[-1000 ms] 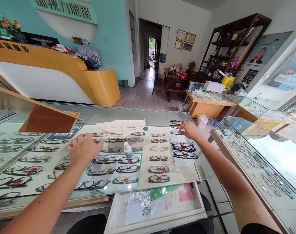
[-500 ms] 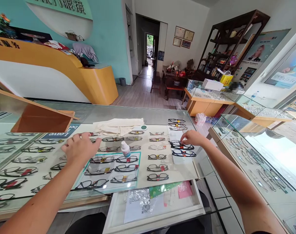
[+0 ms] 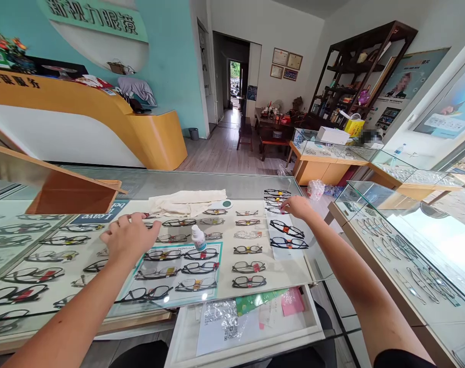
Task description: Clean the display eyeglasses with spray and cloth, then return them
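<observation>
My right hand is closed in a pinch on a pair of eyeglasses at the right end of the glass counter. Right by it, other dark-framed eyeglasses with orange tags lie in a column on a white strip. My left hand rests on the glass with its fingers spread, beside a rumpled cream cloth. A small white bottle stands upright between the hands. Some glasses under my left hand and forearm are partly hidden.
Several rows of tagged glasses fill the display case. Below its front edge a white drawer stands open with papers and plastic inside. A wooden-framed panel leans at the left. Another glass showcase stands at the right.
My right hand has moved away from me along the white strip, carrying the glasses off the pair they overlapped. My left hand stays in place; the view has tilted slightly.
</observation>
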`<state>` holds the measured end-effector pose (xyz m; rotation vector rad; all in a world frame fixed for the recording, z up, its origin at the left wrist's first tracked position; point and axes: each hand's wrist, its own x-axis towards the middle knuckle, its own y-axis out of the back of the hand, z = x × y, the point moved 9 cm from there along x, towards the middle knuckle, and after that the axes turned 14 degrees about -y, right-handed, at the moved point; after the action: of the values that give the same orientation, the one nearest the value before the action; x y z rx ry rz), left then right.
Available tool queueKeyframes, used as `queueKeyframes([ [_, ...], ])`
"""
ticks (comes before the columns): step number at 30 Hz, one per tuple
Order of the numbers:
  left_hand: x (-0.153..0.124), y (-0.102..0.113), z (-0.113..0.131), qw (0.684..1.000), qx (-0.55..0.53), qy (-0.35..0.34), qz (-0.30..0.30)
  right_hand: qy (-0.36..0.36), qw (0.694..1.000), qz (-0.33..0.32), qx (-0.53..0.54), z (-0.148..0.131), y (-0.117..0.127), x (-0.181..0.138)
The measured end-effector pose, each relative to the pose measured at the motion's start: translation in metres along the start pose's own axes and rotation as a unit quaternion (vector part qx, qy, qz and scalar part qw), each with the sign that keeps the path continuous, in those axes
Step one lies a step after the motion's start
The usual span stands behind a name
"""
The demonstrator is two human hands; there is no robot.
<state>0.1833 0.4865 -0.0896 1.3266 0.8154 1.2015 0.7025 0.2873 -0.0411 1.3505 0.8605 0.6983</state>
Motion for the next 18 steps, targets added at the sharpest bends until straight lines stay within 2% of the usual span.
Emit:
queueKeyframes([
  [4, 0.000, -0.002, 0.000, 1.000, -0.001, -0.004, 0.006, -0.001, 1.000, -0.011, 0.001, 0.006, 0.002, -0.017],
  [10, 0.002, -0.005, -0.002, 1.000, 0.003, -0.003, -0.002, 0.030, 0.997, -0.073, -0.013, 0.010, -0.014, -0.054],
  [14, 0.003, -0.006, -0.001, 1.000, -0.001, -0.003, -0.017, 0.031, 0.998, -0.051, -0.020, 0.005, -0.014, -0.050],
  [18, 0.001, -0.002, 0.001, 1.000, -0.002, -0.006, -0.005, 0.013, 0.999, -0.022, -0.023, 0.001, -0.004, -0.035],
])
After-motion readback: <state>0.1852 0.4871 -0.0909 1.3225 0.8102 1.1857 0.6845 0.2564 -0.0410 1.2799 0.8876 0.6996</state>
